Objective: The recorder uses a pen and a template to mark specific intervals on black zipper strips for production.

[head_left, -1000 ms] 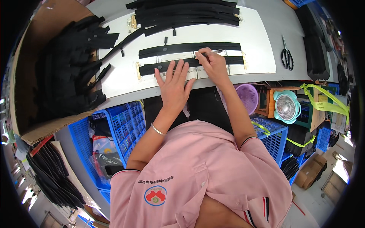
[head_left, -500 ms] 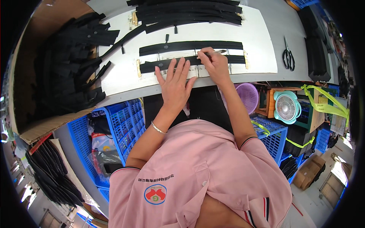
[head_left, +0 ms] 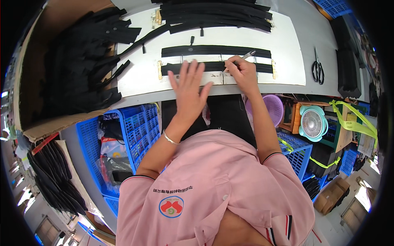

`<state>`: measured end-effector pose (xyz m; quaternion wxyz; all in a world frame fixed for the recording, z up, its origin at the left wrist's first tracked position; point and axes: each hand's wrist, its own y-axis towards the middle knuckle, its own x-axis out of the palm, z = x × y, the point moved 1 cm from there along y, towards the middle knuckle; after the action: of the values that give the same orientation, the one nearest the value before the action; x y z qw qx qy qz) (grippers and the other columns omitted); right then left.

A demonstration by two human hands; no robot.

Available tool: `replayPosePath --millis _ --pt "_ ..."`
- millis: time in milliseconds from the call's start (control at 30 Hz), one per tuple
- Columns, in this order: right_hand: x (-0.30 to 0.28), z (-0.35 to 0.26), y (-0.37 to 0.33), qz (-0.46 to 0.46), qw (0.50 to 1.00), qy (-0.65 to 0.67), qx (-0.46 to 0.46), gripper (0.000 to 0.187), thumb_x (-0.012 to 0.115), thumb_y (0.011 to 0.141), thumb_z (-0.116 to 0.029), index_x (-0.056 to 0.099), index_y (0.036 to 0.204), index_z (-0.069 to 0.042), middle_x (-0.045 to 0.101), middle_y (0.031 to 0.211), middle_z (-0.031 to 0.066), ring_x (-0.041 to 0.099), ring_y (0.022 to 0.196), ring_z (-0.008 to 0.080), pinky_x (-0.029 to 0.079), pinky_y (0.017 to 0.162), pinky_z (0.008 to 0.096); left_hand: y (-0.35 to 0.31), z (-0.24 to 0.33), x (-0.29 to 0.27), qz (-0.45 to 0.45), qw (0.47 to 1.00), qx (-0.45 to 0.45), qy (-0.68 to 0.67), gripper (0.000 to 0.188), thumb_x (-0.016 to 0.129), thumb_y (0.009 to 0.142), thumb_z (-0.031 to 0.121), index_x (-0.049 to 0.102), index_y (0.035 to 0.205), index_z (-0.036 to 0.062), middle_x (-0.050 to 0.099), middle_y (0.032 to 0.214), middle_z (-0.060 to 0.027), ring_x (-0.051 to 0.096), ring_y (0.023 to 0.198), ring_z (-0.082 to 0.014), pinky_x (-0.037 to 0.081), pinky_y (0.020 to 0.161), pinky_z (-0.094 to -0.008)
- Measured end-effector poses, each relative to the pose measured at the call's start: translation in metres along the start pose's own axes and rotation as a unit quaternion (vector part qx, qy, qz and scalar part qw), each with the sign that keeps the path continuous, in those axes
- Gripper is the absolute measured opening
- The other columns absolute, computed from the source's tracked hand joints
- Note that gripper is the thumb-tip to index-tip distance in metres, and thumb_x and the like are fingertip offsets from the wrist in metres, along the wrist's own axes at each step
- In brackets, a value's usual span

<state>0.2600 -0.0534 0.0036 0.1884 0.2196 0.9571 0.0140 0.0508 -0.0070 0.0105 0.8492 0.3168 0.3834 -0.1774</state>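
Observation:
Two black zipper strips lie side by side across a white board (head_left: pixel 139 80). The far zipper strip (head_left: pixel 230 51) carries a dangling puller near its left end. My left hand (head_left: pixel 189 88), fingers spread and slightly blurred, is over the left part of the near zipper strip (head_left: pixel 214 67); whether it presses down I cannot tell. My right hand (head_left: pixel 243 77) is closed round a pen (head_left: pixel 248 55), whose upper end leans up to the right. The pen's tip is by the near strip's front edge, close to a dark line on the board, partly hidden by my fingers.
More black zipper strips (head_left: pixel 217 17) are piled at the board's far side. A cardboard box (head_left: pixel 30 69) full of black strips stands left. Black-handled scissors (head_left: pixel 317 69) lie right, near black stacks (head_left: pixel 349 74). Below the table are blue crates (head_left: pixel 92 151), a purple basket (head_left: pixel 273 110) and a fan (head_left: pixel 314 123).
The view has shifted, moving the board rightward in the picture. Relative to the strips, my left hand has moved left. My right hand has brought the pen nearer me, its upper end tipped higher.

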Motion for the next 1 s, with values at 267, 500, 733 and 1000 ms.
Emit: replayPosePath --millis 267,500,733,1000 --pt "0.004 0.000 0.000 0.040 0.997 -0.042 -0.041 0.014 0.071 0.096 -0.017 0.074 0.094 -0.003 0.069 0.065 0.0023 0.060 0.057 0.0056 0.044 0.054 0.0235 -0.001 -0.062 -0.037 0.057 0.995 -0.081 0.028 0.051 0.074 0.095 0.028 0.062 0.141 0.0110 0.055 0.152 -0.0101 0.039 0.149 -0.0319 0.007 0.125 -0.0592" --pt "0.002 -0.004 -0.002 0.020 0.998 -0.049 -0.014 0.013 0.068 0.098 -0.012 0.072 0.096 -0.001 0.070 0.072 0.0019 0.058 0.065 0.0031 0.044 0.059 0.0214 0.012 -0.076 -0.037 0.037 0.995 -0.095 0.016 0.038 0.083 0.084 0.026 0.070 0.115 0.0099 0.055 0.151 -0.0127 0.033 0.151 -0.0376 0.005 0.122 -0.0652" --pt "0.002 -0.002 -0.001 0.021 0.999 -0.035 -0.018 0.013 0.067 0.099 -0.012 0.072 0.096 0.000 0.070 0.073 0.0020 0.058 0.066 0.0040 0.045 0.060 0.0221 0.029 -0.071 -0.045 -0.022 0.996 -0.089 0.021 0.027 0.086 0.078 0.023 0.068 0.091 0.0096 0.054 0.152 -0.0116 0.032 0.152 -0.0382 0.002 0.120 -0.0695" --pt "0.002 -0.001 0.001 0.035 0.997 -0.031 -0.054 0.015 0.071 0.096 -0.017 0.073 0.094 -0.003 0.069 0.066 0.0026 0.059 0.056 0.0061 0.044 0.054 0.0241 0.034 -0.049 -0.049 -0.059 0.997 -0.031 0.050 0.058 0.084 0.082 0.029 0.068 0.136 0.0116 0.043 0.161 -0.0116 0.023 0.157 -0.0368 -0.004 0.118 -0.0732"
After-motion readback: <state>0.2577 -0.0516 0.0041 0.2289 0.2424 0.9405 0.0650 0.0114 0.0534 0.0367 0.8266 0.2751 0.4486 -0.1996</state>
